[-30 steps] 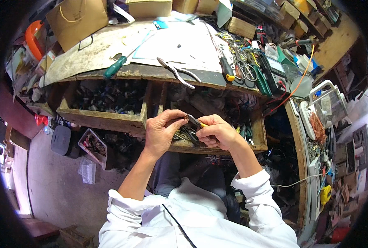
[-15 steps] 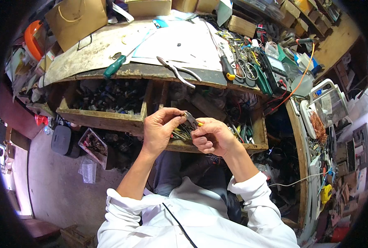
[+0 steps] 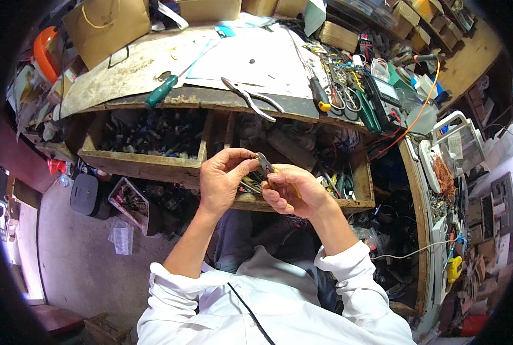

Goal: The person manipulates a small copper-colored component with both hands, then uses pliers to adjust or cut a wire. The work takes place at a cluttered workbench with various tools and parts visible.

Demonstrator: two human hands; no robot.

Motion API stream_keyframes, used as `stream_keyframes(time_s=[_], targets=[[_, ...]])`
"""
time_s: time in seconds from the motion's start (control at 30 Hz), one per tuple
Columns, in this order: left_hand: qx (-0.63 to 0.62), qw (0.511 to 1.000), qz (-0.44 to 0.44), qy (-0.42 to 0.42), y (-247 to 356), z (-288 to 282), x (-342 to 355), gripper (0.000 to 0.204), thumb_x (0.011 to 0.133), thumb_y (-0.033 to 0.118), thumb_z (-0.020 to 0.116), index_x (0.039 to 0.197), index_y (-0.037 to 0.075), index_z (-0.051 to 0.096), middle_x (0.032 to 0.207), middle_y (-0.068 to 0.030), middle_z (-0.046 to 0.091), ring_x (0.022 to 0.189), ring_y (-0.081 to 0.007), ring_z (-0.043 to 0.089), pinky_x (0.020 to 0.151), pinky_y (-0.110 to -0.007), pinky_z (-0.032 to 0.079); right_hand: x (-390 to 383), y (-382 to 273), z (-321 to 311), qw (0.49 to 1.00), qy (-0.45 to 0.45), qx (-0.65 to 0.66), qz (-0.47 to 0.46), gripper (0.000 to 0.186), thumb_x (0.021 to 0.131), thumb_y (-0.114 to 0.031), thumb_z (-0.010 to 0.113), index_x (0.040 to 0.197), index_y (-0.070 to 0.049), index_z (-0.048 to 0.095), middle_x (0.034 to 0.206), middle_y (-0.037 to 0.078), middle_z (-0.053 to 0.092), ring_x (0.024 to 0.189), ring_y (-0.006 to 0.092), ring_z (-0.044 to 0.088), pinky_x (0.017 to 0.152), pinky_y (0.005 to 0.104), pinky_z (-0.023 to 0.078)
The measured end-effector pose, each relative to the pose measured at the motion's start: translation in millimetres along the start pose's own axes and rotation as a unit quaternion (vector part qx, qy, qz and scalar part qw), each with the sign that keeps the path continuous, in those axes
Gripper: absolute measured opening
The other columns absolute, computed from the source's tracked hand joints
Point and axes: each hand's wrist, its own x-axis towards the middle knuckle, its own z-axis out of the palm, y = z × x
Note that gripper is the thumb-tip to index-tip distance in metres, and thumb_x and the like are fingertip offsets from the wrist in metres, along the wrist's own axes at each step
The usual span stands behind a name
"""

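Observation:
My right hand [image 3: 294, 190] is closed around the yellow handles of a small pair of pliers [image 3: 264, 163], whose metal jaws point up and left. Thumb and forefinger of my left hand [image 3: 224, 175] pinch a tiny brownish piece [image 3: 256, 156] at the tip of those jaws; its kind is too small to make out. Both hands are held over the front of an open wooden drawer [image 3: 354, 203] with tools inside. Beyond them, a second pair of pliers [image 3: 248, 99] with pale handles lies across the bench edge.
On the bench [image 3: 112, 86] lie a green-handled screwdriver [image 3: 162, 92], a black-and-yellow screwdriver [image 3: 319, 95] and white paper [image 3: 268, 57]. Another drawer [image 3: 141, 163] full of small dark parts juts out at left. A bin [image 3: 131, 204] stands on the floor. An orange cable [image 3: 420, 118] hangs at right.
The pliers have turned a little more upright in my right hand, and their yellow handles show more. The left hand keeps its pinch almost in place.

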Motion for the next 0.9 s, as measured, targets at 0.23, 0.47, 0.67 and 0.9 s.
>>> stream_keyframes(time_s=[0.23,0.47,0.67,0.9], targets=[[-0.036,0.999,0.018,0.019,-3.1,2.7,-1.2,0.012,0.092,-0.004,0.076,0.104,-0.003,0.072,0.099,-0.0096,0.078,0.090,-0.0155,0.075,0.087,-0.030,0.062,-0.2,1.4,-6.4,0.638,0.223,-0.684,-0.273,0.021,0.091,-0.018,0.067,0.087,-0.002,0.054,0.077,0.014,0.057,0.072,0.0328,0.061,0.066,0.0471,0.049],[-0.018,1.000,-0.004,0.001,-2.8,0.9,0.2,0.014,0.092,-0.006,0.074,0.106,-0.002,0.072,0.100,-0.0062,0.076,0.091,-0.0106,0.072,0.084,-0.025,0.059,-0.2,13.9,7.9,0.501,0.263,-0.732,-0.380,0.020,0.080,-0.010,0.071,0.085,-0.003,0.053,0.087,0.016,0.054,0.085,0.0371,0.057,0.072,0.0481,0.049],[-0.017,1.000,0.005,-0.004,-3.8,0.1,-0.5,0.015,0.091,-0.008,0.075,0.104,-0.002,0.073,0.102,-0.0082,0.077,0.093,-0.0133,0.074,0.087,-0.027,0.061,1.6,11.3,8.0,0.434,0.246,-0.769,-0.400,0.022,0.075,-0.008,0.073,0.085,-0.004,0.053,0.086,0.014,0.054,0.084,0.0351,0.057,0.072,0.0452,0.047],[-0.011,1.000,0.004,-0.015,-4.5,-0.4,-1.2,0.018,0.090,-0.009,0.076,0.106,-0.001,0.074,0.104,-0.0088,0.078,0.094,-0.0140,0.074,0.088,-0.027,0.061,-1.9,7.2,3.0,0.430,0.225,-0.782,-0.391,0.022,0.073,-0.005,0.072,0.085,-0.006,0.054,0.084,0.013,0.055,0.082,0.0331,0.059,0.070,0.0452,0.049]])
